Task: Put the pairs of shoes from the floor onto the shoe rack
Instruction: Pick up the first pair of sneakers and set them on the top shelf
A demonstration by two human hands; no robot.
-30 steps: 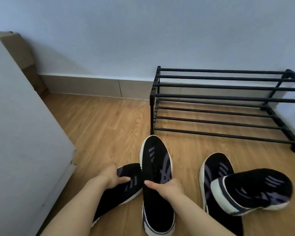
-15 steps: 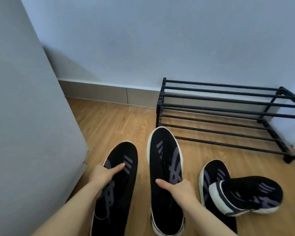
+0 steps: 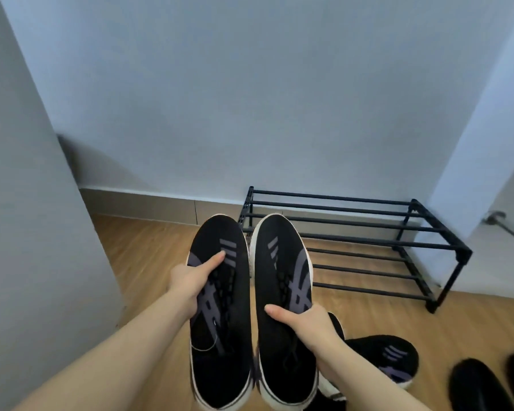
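- Left hand (image 3: 190, 280) closed around the left shoe (image 3: 220, 310), thumb laid across the top of the upper, other fingers hidden beneath.
- Right hand (image 3: 309, 321) gripping the right shoe (image 3: 282, 295) from its outer side, thumb pressed on the upper near the laces; remaining fingers out of sight.
- Both shoes held off the floor (image 3: 149, 256), side by side, edges near touching, toes pointing toward the shoe rack (image 3: 353, 241). Right shoe's toe overlaps the rack's near-left corner in view; left shoe sits just left of the rack.
- Shoe look: black knit uppers, white rubber rim round the sole, three short grey-purple bars near the toe, curving grey-purple stripes along the midfoot, black laces. A thin cord trails from the left shoe's heel opening.
- Shoe rack: black metal, two tiers of parallel bars, standing on the wooden floor against the pale wall (image 3: 250, 99). No shoe on either tier.
- In front of the rack, on the floor, another black sneaker (image 3: 392, 357) with the same grey bars lies partly hidden behind the right forearm; a second one beneath it is mostly covered.
- Right of that sneaker, in front of the rack's right end, two plain dark shoes (image 3: 475, 384) cut off by the frame edge.
- Well left of the rack, a tall grey panel (image 3: 27, 232) fills the side.
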